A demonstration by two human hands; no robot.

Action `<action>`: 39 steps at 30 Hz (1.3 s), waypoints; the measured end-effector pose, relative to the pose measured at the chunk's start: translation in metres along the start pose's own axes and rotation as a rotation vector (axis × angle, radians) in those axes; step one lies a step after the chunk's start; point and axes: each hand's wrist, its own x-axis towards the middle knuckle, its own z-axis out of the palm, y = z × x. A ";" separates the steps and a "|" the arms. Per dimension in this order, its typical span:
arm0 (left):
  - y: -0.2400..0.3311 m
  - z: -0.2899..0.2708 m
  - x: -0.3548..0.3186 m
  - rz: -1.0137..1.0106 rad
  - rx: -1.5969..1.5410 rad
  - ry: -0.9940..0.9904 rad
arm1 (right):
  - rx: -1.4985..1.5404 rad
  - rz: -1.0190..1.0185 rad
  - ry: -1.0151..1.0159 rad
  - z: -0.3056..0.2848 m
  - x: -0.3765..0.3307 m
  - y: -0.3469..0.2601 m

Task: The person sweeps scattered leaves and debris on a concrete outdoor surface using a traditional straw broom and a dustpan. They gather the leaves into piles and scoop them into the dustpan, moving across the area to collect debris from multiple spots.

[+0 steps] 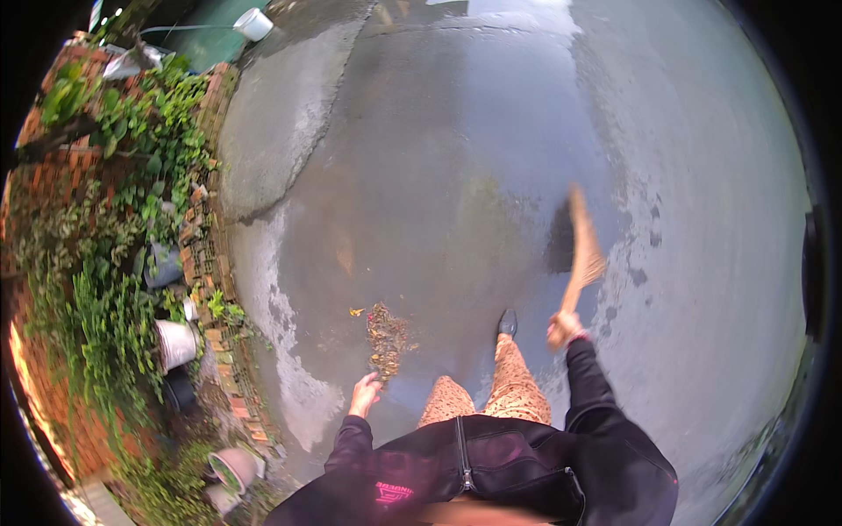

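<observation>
My right hand (567,328) is closed around the handle of a straw broom (581,250). The broom is raised over the wet concrete ahead of me on the right, its far end smeared by motion, with a dark shadow beside it. My left hand (365,393) hangs low on the left, its fingers loosely apart and nothing plainly held. Just beyond those fingers in the view lies a pile of brown leaves and debris (386,337). A small yellow leaf (356,312) rests beside the pile.
Wet grey concrete (438,175) spreads around my feet, with one dark shoe (508,323) showing. Along the left, a low brick border (230,368) edges a bed of green plants (96,351) and pots, including a white pot (177,344). A white bucket (253,24) lies at the far left.
</observation>
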 end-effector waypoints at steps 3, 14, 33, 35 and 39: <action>0.061 0.043 -0.001 0.062 0.015 -0.115 | -0.130 0.145 -0.296 0.060 -0.034 -0.001; 0.106 0.029 0.081 -0.081 0.070 0.133 | 0.557 0.356 -0.708 0.102 -0.010 -0.285; 0.767 -0.060 0.294 0.153 0.280 0.291 | 0.722 -0.331 0.217 -0.036 0.148 -0.727; 0.794 -0.036 0.295 0.171 0.288 0.273 | 0.817 -0.227 0.106 -0.022 0.161 -0.800; 0.804 0.012 0.321 -0.020 -0.265 0.135 | 0.989 -0.115 -0.091 0.033 0.193 -0.934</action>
